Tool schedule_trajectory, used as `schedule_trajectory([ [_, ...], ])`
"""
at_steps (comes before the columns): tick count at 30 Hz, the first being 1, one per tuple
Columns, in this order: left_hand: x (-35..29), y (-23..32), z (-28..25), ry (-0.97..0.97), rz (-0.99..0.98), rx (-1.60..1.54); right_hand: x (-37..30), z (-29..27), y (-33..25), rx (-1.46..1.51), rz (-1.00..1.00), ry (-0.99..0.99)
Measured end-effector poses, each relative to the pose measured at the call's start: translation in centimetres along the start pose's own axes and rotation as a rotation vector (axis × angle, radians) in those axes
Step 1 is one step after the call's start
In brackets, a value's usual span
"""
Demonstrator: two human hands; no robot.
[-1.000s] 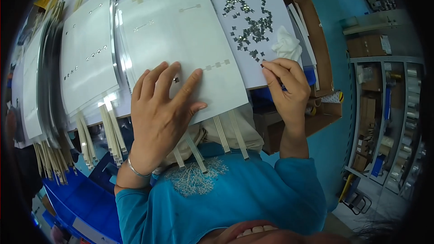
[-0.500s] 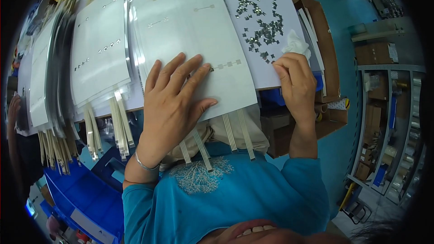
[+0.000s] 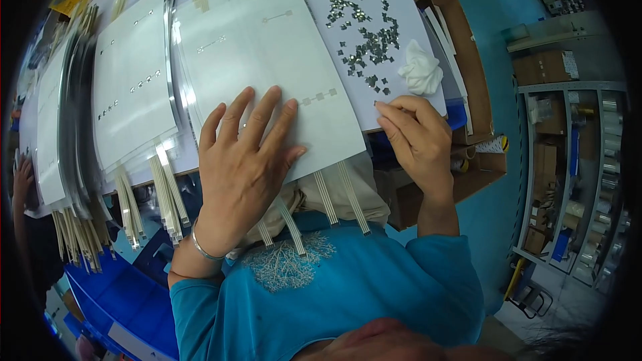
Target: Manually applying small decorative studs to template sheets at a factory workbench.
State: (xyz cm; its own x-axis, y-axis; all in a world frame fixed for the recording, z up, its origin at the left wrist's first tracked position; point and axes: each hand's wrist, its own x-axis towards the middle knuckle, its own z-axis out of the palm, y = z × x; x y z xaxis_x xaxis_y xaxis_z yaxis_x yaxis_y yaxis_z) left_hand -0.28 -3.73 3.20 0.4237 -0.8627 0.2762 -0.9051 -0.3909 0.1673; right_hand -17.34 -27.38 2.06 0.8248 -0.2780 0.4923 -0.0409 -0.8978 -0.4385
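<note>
My left hand (image 3: 244, 150) lies flat with its fingers spread on the top white circuit sheet (image 3: 267, 53), holding down its lower part. A row of grey square pads (image 3: 317, 98) runs on the sheet just right of my fingertips. Flat ribbon tails (image 3: 326, 197) hang from the sheet's near edge over my lap. Beyond the sheet's right edge, my right hand (image 3: 421, 140) pinches a tiny dark metal piece (image 3: 376, 103) between thumb and forefinger. Just ahead of it lies a scatter of small shiny four-cornered metal pieces (image 3: 376, 45) on the white tabletop (image 3: 351, 110).
A crumpled white tissue (image 3: 421, 70) sits beside the metal pieces. Stacked sheets with ribbon tails (image 3: 134, 93) stand to the left. Cardboard boxes (image 3: 468, 60) flank the table's right side, with a shelf rack (image 3: 568, 180) beyond. Another person's hand (image 3: 23, 174) shows at far left.
The whole view has shifted slightly left. My right hand has drawn back a little from the tissue and the scattered pieces, toward the sheet. My left hand stays flat on the sheet.
</note>
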Motion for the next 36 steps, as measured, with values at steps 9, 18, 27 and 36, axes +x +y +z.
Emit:
schedule_trajectory([
  [9,-0.2,-0.8,0.6,0.039,0.018,-0.091,0.1,0.5,0.4,0.045,0.004,0.011],
  [18,0.3,-0.9,0.4,0.054,-0.023,-0.14,4.1,2.4,-1.4,0.06,-0.196,-0.073],
  [27,0.1,-0.5,0.0,0.021,-0.039,-0.158,5.9,3.3,-1.3,0.056,-0.327,-0.211],
  [36,0.4,-0.2,-0.3,0.008,-0.035,-0.146,2.6,2.1,-1.4,0.177,-0.096,0.026],
])
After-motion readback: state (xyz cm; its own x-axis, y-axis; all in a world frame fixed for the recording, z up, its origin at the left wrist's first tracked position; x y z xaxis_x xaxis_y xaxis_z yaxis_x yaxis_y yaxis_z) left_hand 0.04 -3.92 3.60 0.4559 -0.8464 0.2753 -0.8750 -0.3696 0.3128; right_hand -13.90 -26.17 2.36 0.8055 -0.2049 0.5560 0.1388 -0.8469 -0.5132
